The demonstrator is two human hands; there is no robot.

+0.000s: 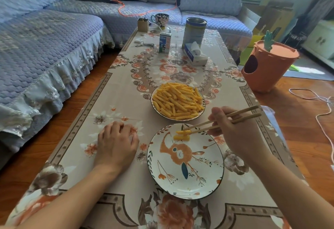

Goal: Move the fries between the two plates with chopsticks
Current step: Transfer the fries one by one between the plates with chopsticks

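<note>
fries fill the far plate; two more lie on the near plate, at the tips of chopsticks gripped by the right hand. left hand rests loosely curled on the tablecloth, holding nothing.

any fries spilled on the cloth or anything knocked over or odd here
Nothing stands out. No fries lie on the tablecloth: the far plate holds its heap, and two fries are at the near plate, at the chopsticks' tips. The carton and tin stand upright.
</note>
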